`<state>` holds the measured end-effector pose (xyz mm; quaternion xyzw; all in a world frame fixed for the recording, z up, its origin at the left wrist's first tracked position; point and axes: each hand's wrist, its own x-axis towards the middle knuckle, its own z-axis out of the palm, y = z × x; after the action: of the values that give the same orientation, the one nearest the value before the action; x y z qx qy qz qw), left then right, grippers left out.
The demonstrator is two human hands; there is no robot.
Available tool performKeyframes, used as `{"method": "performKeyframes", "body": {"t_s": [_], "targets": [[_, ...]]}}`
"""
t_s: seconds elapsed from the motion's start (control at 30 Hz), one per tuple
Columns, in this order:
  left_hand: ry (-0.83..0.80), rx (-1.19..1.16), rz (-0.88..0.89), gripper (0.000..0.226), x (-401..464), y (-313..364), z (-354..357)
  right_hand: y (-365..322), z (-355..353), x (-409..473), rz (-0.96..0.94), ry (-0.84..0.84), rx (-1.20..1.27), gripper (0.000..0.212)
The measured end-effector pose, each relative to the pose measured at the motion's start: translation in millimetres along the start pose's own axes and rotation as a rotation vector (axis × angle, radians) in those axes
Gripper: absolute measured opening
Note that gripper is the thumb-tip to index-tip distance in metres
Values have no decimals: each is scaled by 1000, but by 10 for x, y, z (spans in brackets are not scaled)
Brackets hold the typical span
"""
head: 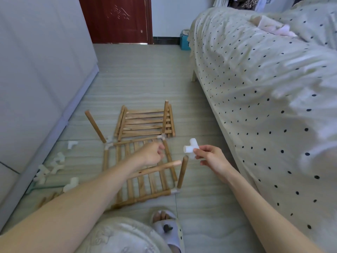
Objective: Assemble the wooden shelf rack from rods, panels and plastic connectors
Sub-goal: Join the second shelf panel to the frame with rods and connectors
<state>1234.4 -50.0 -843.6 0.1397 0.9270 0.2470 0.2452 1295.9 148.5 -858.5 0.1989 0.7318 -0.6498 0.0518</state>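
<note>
Head view: white plastic T-connector (191, 148) in right hand (212, 158) fingers

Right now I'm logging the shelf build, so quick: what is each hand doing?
Left hand: fingers curled at the slatted panel; what it grips cannot be told.
Right hand: pinching a white plastic connector.

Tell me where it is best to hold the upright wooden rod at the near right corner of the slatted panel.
Grip the upright rod around its bare middle, coming from the right. Its foot sits in a corner connector, its top must stay free for the white connector, and another rod crosses on its left.
</note>
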Motion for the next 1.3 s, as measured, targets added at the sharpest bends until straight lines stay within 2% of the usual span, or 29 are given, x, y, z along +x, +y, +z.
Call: {"method": "performKeyframes", "body": {"t_s": [0.07, 0.2, 0.37, 0.63, 0.77, 0.87, 0.97, 1.07, 1.2, 1.3], "targets": [[-58, 40, -16, 40, 35, -64, 49, 71, 10, 47, -11, 11, -100, 8], [-192, 70, -20, 53, 105, -8, 190, 134, 31, 129, -67, 13, -321, 18], [-340, 26, -23, 56, 167, 21, 256, 176, 44, 142, -69, 11, -433, 27], [-326, -64, -51, 40, 187, 10, 280, 232, 37, 96, -46, 7, -405, 27], [-326, -57, -49, 36, 183, 24, 278, 186, 66, 90, -29, 50, -262, 21], [-324, -76, -56, 36, 181, 24, 269, 136, 105, 101, -42, 28, -160, 35], [-318, -81, -57, 37, 184, 15, 268, 109, 160, 108, -44, -12, -177, 38], [-319, -79, -58, 34, 189, 17, 267, 108, 205, 115, -81, -2, -202, 28], [-317, -93, -60, 34, 190, 22, 256, 117, 187, 121, -179, -5, -366, 11], [-313, -88, -60, 34, 186, 31, 257, 105, 157, 126, -170, -52, -417, 12]]}}
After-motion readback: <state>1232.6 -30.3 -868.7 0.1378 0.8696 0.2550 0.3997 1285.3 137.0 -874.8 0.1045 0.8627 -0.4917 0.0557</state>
